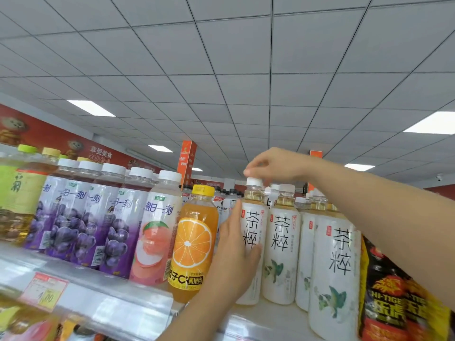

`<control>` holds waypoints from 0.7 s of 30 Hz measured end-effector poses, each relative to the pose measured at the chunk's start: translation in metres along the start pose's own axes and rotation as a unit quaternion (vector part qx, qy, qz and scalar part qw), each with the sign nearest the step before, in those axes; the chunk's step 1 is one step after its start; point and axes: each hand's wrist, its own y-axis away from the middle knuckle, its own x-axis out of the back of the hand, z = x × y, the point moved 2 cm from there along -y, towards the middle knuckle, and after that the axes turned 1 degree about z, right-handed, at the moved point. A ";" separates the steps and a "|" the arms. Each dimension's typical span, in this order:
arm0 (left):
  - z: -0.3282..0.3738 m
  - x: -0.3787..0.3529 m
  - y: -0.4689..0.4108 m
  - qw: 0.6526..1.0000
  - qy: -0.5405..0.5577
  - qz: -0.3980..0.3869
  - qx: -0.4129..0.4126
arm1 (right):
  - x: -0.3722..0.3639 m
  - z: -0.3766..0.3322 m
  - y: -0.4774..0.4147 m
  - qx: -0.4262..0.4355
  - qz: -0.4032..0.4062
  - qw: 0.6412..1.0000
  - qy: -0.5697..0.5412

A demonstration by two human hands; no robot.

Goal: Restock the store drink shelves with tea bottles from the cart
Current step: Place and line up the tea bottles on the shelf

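Several white-labelled tea bottles with black characters stand on the top shelf (261, 313) at the right. My left hand (234, 257) is wrapped around the body of the leftmost tea bottle (253, 210), fingers on its left side and thumb on its front. My right hand (273, 166) reaches in from the right and pinches that bottle's white cap from above. Beside it stand a second tea bottle (282, 244) and a nearer one (336, 267). The cart is out of view.
Left of the tea stand an orange juice bottle (194, 244), a peach drink (157, 232) and several purple grape drinks (81, 217). Black and yellow Hi-Tiger packs (396, 296) fill the right. A price tag (45, 290) hangs on the shelf rail. Ceiling tiles fill the view above.
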 end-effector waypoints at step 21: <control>-0.016 0.001 -0.008 0.996 0.000 -0.044 0.083 | -0.012 0.035 -0.058 -0.003 -0.196 0.968 0.156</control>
